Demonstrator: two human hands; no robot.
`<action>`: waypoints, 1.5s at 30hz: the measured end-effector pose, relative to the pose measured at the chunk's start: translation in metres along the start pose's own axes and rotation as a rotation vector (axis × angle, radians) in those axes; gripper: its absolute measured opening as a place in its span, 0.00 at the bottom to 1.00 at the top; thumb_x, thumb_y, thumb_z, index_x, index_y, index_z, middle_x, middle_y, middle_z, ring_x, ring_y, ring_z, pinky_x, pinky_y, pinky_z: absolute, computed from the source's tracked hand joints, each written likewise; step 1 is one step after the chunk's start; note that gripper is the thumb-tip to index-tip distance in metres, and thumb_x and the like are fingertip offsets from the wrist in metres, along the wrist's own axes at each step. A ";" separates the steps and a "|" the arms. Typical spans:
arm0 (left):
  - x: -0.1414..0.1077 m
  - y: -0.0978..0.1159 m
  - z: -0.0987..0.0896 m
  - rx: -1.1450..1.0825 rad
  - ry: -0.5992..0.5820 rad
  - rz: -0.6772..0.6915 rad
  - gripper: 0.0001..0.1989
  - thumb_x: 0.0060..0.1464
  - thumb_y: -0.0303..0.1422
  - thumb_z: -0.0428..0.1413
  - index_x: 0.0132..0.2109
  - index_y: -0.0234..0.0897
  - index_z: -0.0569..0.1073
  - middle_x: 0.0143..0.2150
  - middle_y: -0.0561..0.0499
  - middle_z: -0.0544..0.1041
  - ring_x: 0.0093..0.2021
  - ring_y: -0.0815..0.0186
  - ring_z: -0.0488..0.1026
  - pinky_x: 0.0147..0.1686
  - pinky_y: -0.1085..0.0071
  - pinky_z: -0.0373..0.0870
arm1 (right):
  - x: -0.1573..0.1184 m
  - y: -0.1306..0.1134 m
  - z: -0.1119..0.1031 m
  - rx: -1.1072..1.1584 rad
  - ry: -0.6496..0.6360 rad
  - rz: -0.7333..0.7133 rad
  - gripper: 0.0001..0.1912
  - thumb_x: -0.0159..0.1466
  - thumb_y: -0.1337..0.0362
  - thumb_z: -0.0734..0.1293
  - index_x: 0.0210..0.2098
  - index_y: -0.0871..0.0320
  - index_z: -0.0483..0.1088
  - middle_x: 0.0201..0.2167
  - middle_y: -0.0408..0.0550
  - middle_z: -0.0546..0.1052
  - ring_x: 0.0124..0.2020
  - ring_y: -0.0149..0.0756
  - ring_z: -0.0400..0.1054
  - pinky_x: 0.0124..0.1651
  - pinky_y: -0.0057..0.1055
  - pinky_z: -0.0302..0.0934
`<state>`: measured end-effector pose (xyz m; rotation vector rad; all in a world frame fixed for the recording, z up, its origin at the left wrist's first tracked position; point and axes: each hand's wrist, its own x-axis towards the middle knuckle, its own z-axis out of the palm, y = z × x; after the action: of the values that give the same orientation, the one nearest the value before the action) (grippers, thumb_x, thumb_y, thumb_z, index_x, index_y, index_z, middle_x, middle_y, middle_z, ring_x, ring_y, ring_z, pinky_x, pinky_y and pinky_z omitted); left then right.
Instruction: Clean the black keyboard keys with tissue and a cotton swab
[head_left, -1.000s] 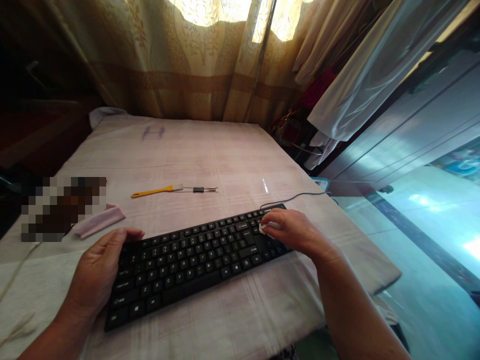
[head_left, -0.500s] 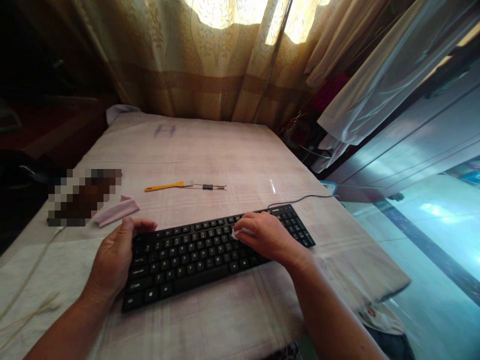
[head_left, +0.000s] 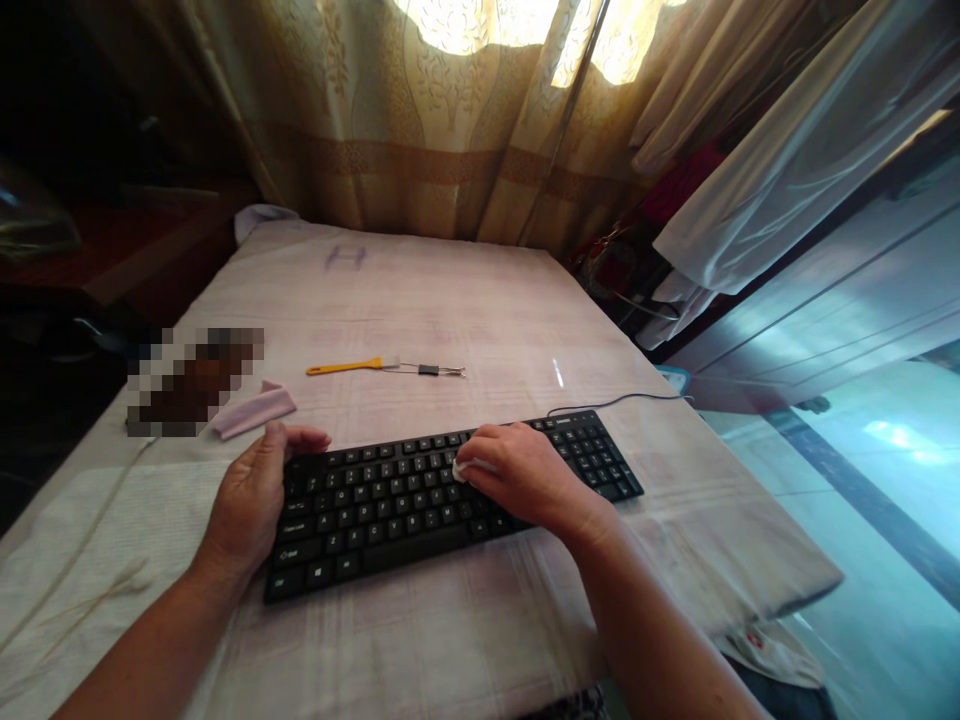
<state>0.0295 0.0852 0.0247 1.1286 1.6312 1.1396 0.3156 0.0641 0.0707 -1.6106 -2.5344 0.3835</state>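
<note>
A black keyboard (head_left: pixel 390 520) lies at a slant on the cloth-covered table. My left hand (head_left: pixel 251 495) grips its left end, thumb on top near the upper corner. The fingers of my right hand (head_left: pixel 517 470) are closed on a small white wad (head_left: pixel 459 468), pressed to the keys right of the keyboard's middle. That hand and wrist hide some keys. Beyond the keyboard lie a yellow-handled brush (head_left: pixel 345 367) and a thin wire tool with a dark sleeve (head_left: pixel 428 370).
A folded pink cloth (head_left: pixel 255 411) and a blurred-out item (head_left: pixel 196 385) lie at the left. The keyboard's cable (head_left: pixel 637 396) runs off to the right. Curtains (head_left: pixel 450 150) hang behind the table (head_left: pixel 465 290); white cloths hang at the right.
On the keyboard, my right hand has slid a little left with the white wad. My left hand keeps its hold. The whole view has shifted slightly.
</note>
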 end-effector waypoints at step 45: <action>0.004 -0.006 0.005 -0.200 0.004 0.054 0.35 0.48 0.67 0.48 0.32 0.38 0.77 0.35 0.46 0.81 0.39 0.58 0.76 0.44 0.63 0.71 | 0.020 -0.038 0.006 0.063 -0.031 -0.039 0.07 0.67 0.62 0.67 0.40 0.53 0.79 0.40 0.46 0.81 0.38 0.35 0.74 0.43 0.30 0.59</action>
<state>0.0319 0.0886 0.0168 1.0460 1.4611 1.3092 0.2718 0.0662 0.0745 -1.5429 -2.5448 0.4829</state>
